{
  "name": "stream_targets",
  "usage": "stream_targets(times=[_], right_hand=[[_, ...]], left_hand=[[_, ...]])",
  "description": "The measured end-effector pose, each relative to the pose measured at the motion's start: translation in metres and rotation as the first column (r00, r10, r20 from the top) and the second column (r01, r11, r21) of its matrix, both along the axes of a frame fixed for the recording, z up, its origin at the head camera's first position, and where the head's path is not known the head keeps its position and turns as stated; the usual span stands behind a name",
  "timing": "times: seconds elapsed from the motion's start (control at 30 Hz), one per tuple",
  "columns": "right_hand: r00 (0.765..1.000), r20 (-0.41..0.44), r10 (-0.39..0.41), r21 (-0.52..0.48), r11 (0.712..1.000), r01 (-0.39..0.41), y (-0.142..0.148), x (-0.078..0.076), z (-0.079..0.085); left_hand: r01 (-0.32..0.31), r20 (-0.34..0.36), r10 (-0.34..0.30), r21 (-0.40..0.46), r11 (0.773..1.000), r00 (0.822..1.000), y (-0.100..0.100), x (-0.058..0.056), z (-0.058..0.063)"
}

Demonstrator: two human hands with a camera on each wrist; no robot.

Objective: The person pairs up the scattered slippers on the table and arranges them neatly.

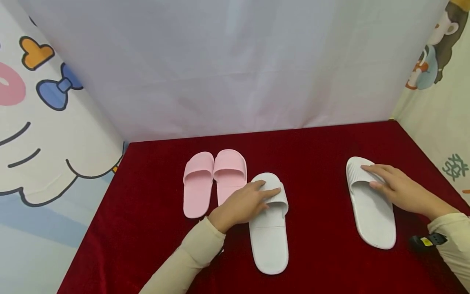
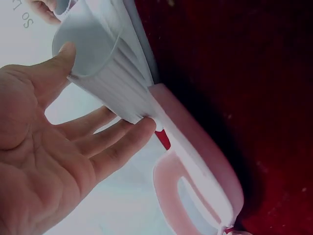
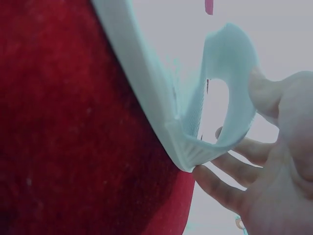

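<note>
"Red cloth (image 1: 312,159) covers the table, and a pale curtain (image 1: 238,69) hangs at the far side. Where are the slippers?"

"Two pink slippers (image 1: 197,200) sit on the left, side by side. The middle white slipper (image 1: 269,251) is just right of them. The other white slipper (image 1: 374,220) is on the right, well apart."

"What looks done?"

"I think the pink pair looks done. The white two are not side by side, so that bit looks left to do."

"And the hands?"

"The left hand (image 1: 240,204) touches the middle one's strap. The right hand (image 1: 404,190) touches the other's strap. Both have their fingers spread. I can't tell how hard they press."

"Do the wrist views show more?"

"Yes! The left one shows that hand's palm, which the head view hides. The right one shows the hole under the strap. Only the head view shows all four slippers together."
</note>
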State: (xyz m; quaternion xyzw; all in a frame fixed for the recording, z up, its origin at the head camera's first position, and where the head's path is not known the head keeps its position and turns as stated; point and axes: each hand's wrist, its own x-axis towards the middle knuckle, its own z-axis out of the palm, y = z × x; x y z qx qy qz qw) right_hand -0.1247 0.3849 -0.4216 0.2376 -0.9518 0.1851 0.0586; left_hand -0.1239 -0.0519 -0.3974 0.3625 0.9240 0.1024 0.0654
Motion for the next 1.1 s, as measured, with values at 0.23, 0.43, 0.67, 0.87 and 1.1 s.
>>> stream_targets(times=[0.23, 0.43, 0.67, 0.87, 1.1], right_hand=[[1.000, 0.030, 0.009, -0.028, 1.000, -0.009, 0.002, 0.006, 0.000], [0.999, 0.005, 0.044, -0.043, 0.998, -0.044, 0.004, 0.012, -0.004], [0.998, -0.035, 0.048, -0.055, 0.997, -0.050, 0.002, 0.013, -0.007], [0.999, -0.012, 0.038, -0.047, 0.998, -0.039, -0.004, 0.016, -0.006], [0.999, 0.010, 0.040, -0.049, 0.998, -0.040, -0.011, 0.020, -0.003]], left_hand=[[0.024, -0.003, -0.023, 0.034, 0.999, 1.000, -0.004, 0.006, -0.004], [0.027, -0.016, -0.026, 0.058, 0.998, 1.000, -0.005, 0.006, -0.006], [0.013, -0.046, -0.009, 0.092, 0.996, 0.999, -0.005, 0.006, -0.009], [0.002, -0.039, 0.003, 0.122, 0.993, 0.999, -0.006, 0.008, -0.011], [-0.002, -0.047, 0.007, 0.122, 0.992, 0.999, -0.005, 0.009, -0.012]])
